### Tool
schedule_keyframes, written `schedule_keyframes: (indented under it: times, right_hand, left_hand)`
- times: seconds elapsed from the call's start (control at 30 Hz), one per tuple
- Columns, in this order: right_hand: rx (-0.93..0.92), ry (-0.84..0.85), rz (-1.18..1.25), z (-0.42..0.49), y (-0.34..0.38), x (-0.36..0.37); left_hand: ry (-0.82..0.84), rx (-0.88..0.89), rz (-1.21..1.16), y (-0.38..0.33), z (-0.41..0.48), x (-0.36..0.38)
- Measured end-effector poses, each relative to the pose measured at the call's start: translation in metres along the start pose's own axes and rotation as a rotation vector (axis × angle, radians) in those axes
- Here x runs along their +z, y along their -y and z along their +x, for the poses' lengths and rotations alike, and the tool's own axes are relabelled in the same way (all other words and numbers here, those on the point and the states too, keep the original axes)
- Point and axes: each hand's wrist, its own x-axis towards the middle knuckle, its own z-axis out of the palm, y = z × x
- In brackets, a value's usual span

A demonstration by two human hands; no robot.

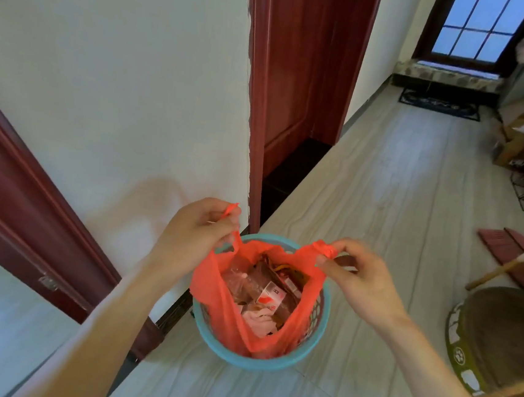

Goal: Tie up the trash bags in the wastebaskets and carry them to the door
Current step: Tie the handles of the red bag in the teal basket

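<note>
both hands are working over the bin. my left hand is gripping one handle of the orange trash bag, fingers curled round it, its tip poking out above my knuckles. my right hand is pinching the other handle between thumb and fingertips. i am holding them apart, so the bag's mouth is gaping between my hands. the bag is sitting inside the teal wastebasket just below my hands, on the tiled floor. down between my wrists, a white and red carton is lying among wrappers in the bag. beyond my left hand a white wall is meeting a red-brown door frame.
</note>
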Motion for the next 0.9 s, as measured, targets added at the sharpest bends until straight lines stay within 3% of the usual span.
schedule_keyframes:
  times: [0.07, 0.17, 0.4, 0.57, 0.67, 0.9]
  right_hand:
    - [-0.002, 0.036, -0.011, 0.002, 0.004, 0.005]
    - [0.03, -0.053, -0.042, 0.01, -0.002, 0.005]
    - [0.101, -0.141, 0.045, -0.017, -0.03, 0.003]
    - [0.165, -0.116, 0.015, -0.042, -0.061, 0.017]
    - [0.183, -0.076, -0.044, -0.041, -0.068, 0.028]
    - [0.072, -0.079, -0.082, 0.045, -0.064, 0.057]
  left_hand:
    - [0.009, 0.052, 0.055, 0.002, 0.006, -0.001]
    - [-0.02, 0.083, 0.156, 0.016, 0.012, -0.005]
    - [-0.264, 0.048, 0.204, 0.088, -0.008, -0.015]
    - [-0.146, -0.02, 0.286, 0.121, -0.012, -0.011]
    - [-0.122, 0.03, 0.325, 0.119, 0.005, -0.005]
    - [-0.112, 0.022, 0.479, 0.084, 0.074, 0.04]
